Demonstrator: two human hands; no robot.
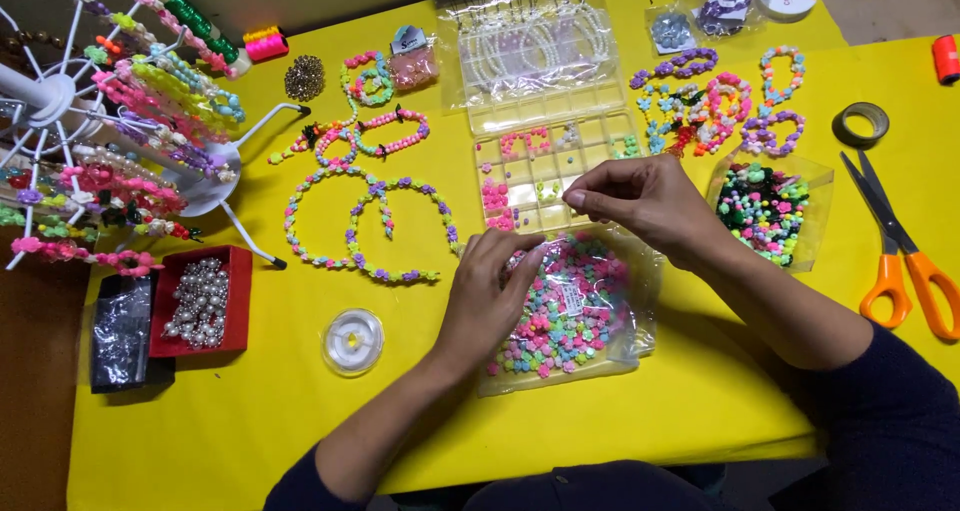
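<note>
My left hand [487, 293] rests with its fingers down on a clear plastic bag of pastel flower beads [572, 316] in the middle of the yellow table [250, 421]. My right hand [645, 203] hovers just above the bag's far edge, thumb and forefinger pinched together on something too small to make out. Right behind the hands lies a clear compartment box [545, 171] holding a few pink and green beads.
Finished bead necklaces [365, 226] lie left of the box, more [715, 106] to the right. A white stand [110, 131] hung with bracelets, a red tray of pearls [200, 301], a thread spool [352, 341], a bag of dark beads [765, 211], orange scissors [900, 246] and tape [860, 124] surround them.
</note>
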